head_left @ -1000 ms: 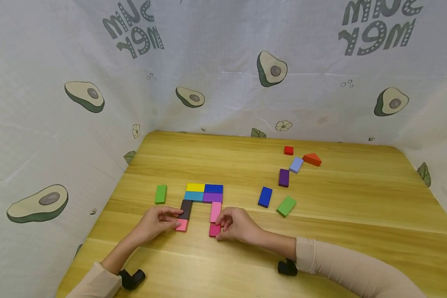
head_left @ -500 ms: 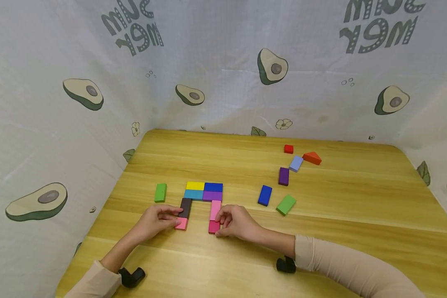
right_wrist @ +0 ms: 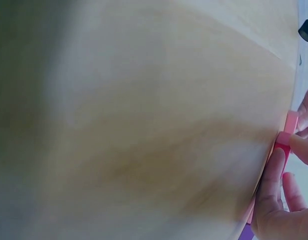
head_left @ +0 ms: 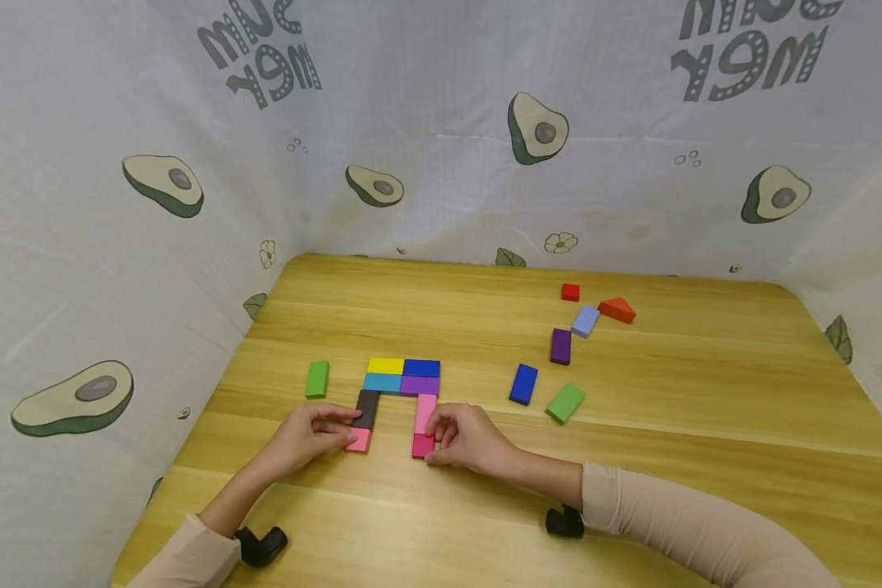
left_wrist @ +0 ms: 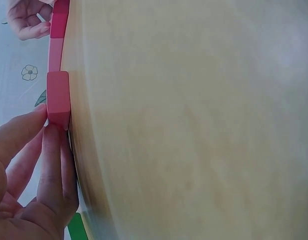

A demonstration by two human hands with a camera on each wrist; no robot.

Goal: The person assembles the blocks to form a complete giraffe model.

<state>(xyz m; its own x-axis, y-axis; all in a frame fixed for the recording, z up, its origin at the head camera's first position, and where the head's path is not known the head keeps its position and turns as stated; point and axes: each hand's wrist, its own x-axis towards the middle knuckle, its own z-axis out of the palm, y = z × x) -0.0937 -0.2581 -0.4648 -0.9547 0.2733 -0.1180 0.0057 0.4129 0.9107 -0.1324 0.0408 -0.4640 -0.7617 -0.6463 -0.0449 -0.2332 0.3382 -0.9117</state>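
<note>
In the head view my left hand holds the salmon-pink block at its left side, its upper finger touching the black block. In the left wrist view, fingertips meet the top edge and near end of that salmon-pink block. My right hand pinches the magenta block, with a finger against the light-pink block above it. These legs hang below yellow, blue, teal and purple blocks, all lying flat, in an arch outline.
A green block lies left of the arch. Toward the right lie another blue block, a green one, a dark purple one, a light-blue one, a red one and an orange-red triangle. Printed cloth surrounds the table.
The magenta block has moved up slightly with my right hand and its small gap under the light-pink block has closed. My left hand stays where it was; the view shifts a little.
</note>
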